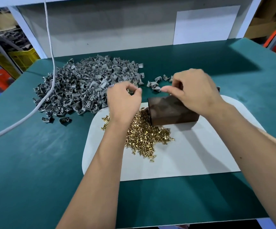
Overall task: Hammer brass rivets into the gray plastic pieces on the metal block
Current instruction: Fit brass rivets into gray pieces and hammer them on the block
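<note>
Both forearms stretched over the bench (34, 162), left hand (124, 100) fingers curled, contents unclear, right hand (193, 91) above metal block (172, 111), fingers curled, grasp unclear

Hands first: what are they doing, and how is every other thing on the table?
left hand: fingers curled, contents hidden
right hand: fingers curled above the metal block, contents hidden
metal block: bare on top, resting on the white mat
brass rivets: loose pile on the white mat
gray plastic pieces: big heap, a few scattered
white cable: hanging, trailing across the heap
</note>
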Available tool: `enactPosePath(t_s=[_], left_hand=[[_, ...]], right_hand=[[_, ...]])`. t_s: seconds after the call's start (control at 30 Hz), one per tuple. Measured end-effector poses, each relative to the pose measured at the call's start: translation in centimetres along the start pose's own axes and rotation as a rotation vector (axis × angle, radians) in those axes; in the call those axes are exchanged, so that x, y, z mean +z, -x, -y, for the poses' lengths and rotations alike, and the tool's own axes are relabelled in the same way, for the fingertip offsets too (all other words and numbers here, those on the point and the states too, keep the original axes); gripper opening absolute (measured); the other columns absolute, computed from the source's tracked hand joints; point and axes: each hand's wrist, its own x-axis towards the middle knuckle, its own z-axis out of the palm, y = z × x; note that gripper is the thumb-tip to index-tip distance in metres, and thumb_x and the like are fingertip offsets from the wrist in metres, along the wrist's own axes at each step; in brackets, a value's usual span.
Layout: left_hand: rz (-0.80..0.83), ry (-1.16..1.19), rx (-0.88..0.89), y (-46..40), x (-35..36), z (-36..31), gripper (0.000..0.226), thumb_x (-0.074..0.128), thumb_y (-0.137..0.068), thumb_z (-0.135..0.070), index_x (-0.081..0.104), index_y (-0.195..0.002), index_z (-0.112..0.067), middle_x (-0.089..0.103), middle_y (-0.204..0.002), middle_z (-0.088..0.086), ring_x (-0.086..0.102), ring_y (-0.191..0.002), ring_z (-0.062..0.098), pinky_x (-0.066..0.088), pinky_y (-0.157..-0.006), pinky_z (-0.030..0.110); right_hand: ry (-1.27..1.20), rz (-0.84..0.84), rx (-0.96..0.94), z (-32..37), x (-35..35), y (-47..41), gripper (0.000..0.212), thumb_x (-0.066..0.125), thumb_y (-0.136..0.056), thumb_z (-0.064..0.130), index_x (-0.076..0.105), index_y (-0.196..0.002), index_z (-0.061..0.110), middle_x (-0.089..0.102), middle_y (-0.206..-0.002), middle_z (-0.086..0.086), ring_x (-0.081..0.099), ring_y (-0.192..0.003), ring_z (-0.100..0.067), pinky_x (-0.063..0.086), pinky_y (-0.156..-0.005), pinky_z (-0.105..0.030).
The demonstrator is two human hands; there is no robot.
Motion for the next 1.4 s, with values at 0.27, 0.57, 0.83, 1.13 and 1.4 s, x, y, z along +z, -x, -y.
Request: enactPosePath(t_s=[0.27,0.57,0.83,1.13,1.4], left_hand=[[-0.260,-0.369,-0.179,-1.6,-3.3,3.4,0.017,0.060,-0.082,-0.022,0.076,-0.087,-0.019,0.073,-0.092,0.005,0.058,-0.102,0.031,0.026,-0.086,0.031],[-0.024,-0.226,-0.504,-3.0,-6.9,5.1,0.019,0.083,-0.079,-0.029,0.068,-0.083,-0.017,0.074,-0.089,0.003,0.072,-0.083,0.021,0.062,-0.079,0.035],[-0.045,-0.300,-0.422,-2.6,-6.4,5.0,0.021,0.073,-0.081,-0.001,0.080,-0.091,-0.018,0.075,-0.096,0.006,0.071,-0.090,0.025,0.062,-0.082,0.036],[-0.099,-0.305,-0.378,-2.4,-6.3,5.3,0.028,0.063,-0.082,0.001,0.080,-0.092,-0.018,0.074,-0.099,0.007,0.069,-0.091,0.030,0.051,-0.070,0.032],[-0.179,-0.252,-0.374,-2.4,-6.3,5.1,0.022,0.058,-0.075,0.007,0.075,-0.086,-0.001,0.072,-0.085,0.013,0.055,-0.063,0.018,0.052,-0.061,0.033]], right_hand=[[0.157,0.099,0.385,-0.9,0.4,-4.1,0.068,0.058,-0.085,0.077,0.069,-0.079,0.010,0.067,-0.083,-0.018,0.061,-0.081,-0.037,0.045,-0.068,-0.034],[0.071,0.442,-0.156,6.9,1.4,-4.7,0.014,0.071,-0.093,0.032,0.066,-0.080,0.031,0.074,-0.096,-0.002,0.066,-0.090,-0.026,0.057,-0.085,-0.042],[0.277,0.619,-0.188,9.0,4.1,-6.0,0.025,0.067,-0.087,0.000,0.055,-0.072,0.015,0.066,-0.086,-0.009,0.067,-0.086,-0.032,0.060,-0.083,-0.044],[0.268,0.586,-0.225,9.6,4.1,-5.3,0.019,0.057,-0.088,-0.005,0.060,-0.080,0.012,0.067,-0.087,-0.009,0.066,-0.082,-0.029,0.060,-0.079,-0.044],[-0.093,0.425,-0.198,10.8,2.9,-3.8,0.008,0.074,-0.090,0.010,0.078,-0.090,0.016,0.074,-0.088,0.001,0.070,-0.084,-0.017,0.059,-0.085,-0.037]])
